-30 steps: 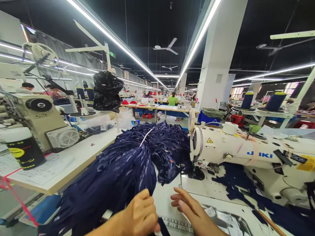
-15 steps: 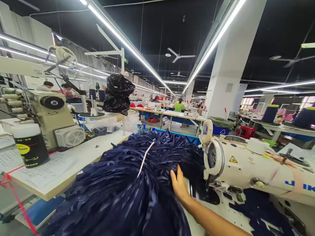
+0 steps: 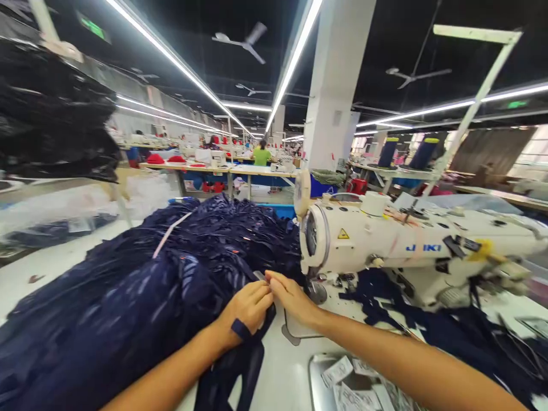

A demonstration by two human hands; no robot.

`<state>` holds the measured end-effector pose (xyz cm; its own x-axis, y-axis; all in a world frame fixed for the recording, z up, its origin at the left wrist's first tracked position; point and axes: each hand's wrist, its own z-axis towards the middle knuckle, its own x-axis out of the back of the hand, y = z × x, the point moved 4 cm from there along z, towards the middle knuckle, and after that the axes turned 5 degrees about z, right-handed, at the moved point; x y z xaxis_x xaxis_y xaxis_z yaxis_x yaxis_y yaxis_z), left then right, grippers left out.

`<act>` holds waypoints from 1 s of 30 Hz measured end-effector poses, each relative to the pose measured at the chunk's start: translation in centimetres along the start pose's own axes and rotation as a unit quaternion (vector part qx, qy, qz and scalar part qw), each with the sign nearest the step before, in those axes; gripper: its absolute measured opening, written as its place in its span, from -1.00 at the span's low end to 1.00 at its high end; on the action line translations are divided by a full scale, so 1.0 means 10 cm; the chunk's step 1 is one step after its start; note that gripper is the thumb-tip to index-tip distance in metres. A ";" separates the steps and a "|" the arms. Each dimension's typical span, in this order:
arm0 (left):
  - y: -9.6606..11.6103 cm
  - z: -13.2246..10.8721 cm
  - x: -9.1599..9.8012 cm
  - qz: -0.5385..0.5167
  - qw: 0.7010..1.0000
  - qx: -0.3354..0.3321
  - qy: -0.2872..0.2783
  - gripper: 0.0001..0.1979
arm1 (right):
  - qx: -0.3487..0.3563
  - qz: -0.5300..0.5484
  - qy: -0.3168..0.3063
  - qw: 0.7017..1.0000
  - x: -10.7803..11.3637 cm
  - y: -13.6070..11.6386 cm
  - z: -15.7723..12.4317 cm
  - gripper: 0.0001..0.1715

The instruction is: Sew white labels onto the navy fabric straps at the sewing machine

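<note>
A big heap of navy blue fabric strips [image 3: 141, 285] covers the left of the sewing table. My left hand [image 3: 248, 308] is closed on a navy strip [image 3: 244, 348] that hangs down from it. My right hand [image 3: 291, 297] meets it, fingers pinched together at the same strip's end, just left of the needle area. A white Juki sewing machine [image 3: 398, 245] stands right beside both hands, its presser foot [image 3: 317, 291] close to my right fingertips.
Small paper labels lie in a metal tray [image 3: 355, 382] at the front edge. More navy pieces [image 3: 462, 331] lie under and right of the machine. A black plastic bag [image 3: 51, 114] hangs at left. Other workers and tables stand far behind, by a white pillar [image 3: 334, 85].
My left hand came back into view and both hands now meet at a strip beside the machine's foot; earlier only my right hand reached into the heap. The camera has swung to the right.
</note>
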<state>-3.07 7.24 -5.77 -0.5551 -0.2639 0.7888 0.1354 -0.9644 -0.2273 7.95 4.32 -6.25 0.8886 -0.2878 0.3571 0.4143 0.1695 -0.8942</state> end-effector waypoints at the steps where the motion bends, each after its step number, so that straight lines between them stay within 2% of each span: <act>1: 0.02 -0.03 0.02 -0.005 1.000 -0.023 0.006 -0.69 | 0.030 -0.015 -0.025 0.999 0.09 -0.09 -0.20 -0.56; 3: 0.10 -0.10 0.08 0.019 0.997 -0.076 0.003 -0.70 | 0.064 -0.056 -0.084 0.993 0.26 -0.25 -0.59 -0.58; 5: 0.22 -0.16 0.12 0.057 0.991 -0.117 -0.034 -0.71 | 0.080 -0.093 -0.125 0.984 0.45 -0.34 -0.92 -0.62; 7: 0.31 -0.18 0.18 0.090 0.984 -0.131 -0.077 -0.65 | 0.093 -0.138 -0.135 0.977 0.65 -0.34 -1.13 -0.67; 9: 0.35 -0.14 0.25 0.112 0.980 -0.120 -0.108 -0.60 | 0.108 -0.199 -0.120 0.967 0.85 -0.25 -1.20 -0.68; 13: 0.33 0.07 0.30 0.101 0.979 -0.088 -0.156 -0.79 | 0.098 -0.336 -0.036 0.936 1.24 0.04 -1.04 -0.69; 15: 0.33 0.21 0.24 0.061 0.982 -0.057 -0.168 -0.80 | 0.063 -0.390 0.004 0.919 1.39 0.17 -0.89 -0.73; 17: 0.36 0.33 0.11 -0.004 0.983 0.008 -0.182 -0.80 | 0.028 -0.436 0.021 0.899 1.47 0.25 -0.74 -0.76; 19: 0.45 0.42 -0.05 -0.090 0.972 0.066 -0.208 -0.81 | 0.000 -0.484 0.017 0.875 1.48 0.31 -0.59 -0.77; 21: 0.57 0.46 -0.21 -0.145 0.960 0.076 -0.227 -0.82 | -0.018 -0.521 0.003 0.853 1.43 0.34 -0.46 -0.78; 23: 0.61 0.47 -0.30 -0.124 0.965 0.071 -0.221 -0.86 | -0.027 -0.538 -0.008 0.842 1.38 0.36 -0.37 -0.78; 26: 0.55 0.48 -0.34 -0.056 0.980 0.060 -0.181 -0.89 | -0.025 -0.542 -0.013 0.840 1.31 0.39 -0.32 -0.74; 28: 0.50 0.47 -0.34 -0.030 0.986 0.046 -0.157 -0.84 | -0.022 -0.544 -0.014 0.839 1.29 0.39 -0.34 -0.71; 30: 0.47 0.45 -0.32 0.007 0.991 0.031 -0.131 -0.75 | -0.031 -0.522 -0.018 0.852 1.27 0.39 -0.39 -0.72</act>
<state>3.04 3.41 -6.78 -0.3220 -0.2660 0.9086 0.1964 -0.9576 -0.2108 20.07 -2.37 -6.23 0.0478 -0.2212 0.9741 0.9727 -0.2113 -0.0957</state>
